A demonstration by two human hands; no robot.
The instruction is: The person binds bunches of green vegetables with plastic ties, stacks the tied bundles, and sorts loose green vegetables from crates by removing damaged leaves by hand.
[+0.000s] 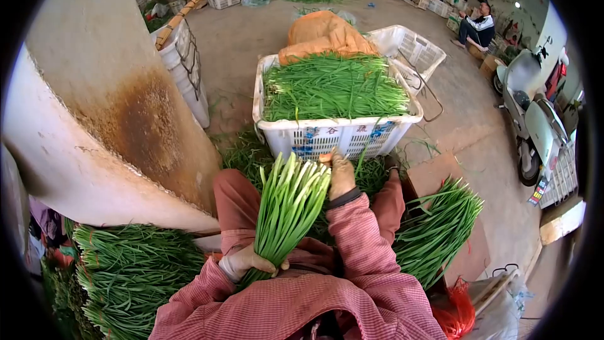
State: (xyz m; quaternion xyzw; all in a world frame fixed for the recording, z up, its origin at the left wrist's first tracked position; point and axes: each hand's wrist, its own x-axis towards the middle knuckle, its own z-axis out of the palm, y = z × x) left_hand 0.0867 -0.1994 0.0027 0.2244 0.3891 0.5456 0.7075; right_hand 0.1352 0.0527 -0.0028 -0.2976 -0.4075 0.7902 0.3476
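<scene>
My left hand [253, 262] is wrapped round the leafy lower part of a bunch of garlic chives [286, 204], whose pale stem ends fan upward, away from me. Just right of those ends is my right hand [341, 175], its fingers curled by the front of a white crate [340, 135]. A small orange-brown piece shows at its fingertips; I cannot make out what it is. The crate is heaped with loose garlic chives [336, 88]. To my right, another pile of chives [438, 230] rests on a brown board [434, 173].
Banded chive bundles [129, 277] are stacked at my left beside a stained pillar [151, 132]. Behind the crate are an orange cloth [324, 34] and another white crate [418, 53]. A scooter [535, 113] stands at right, near a seated person [478, 28]. Red netting [458, 315] lies lower right.
</scene>
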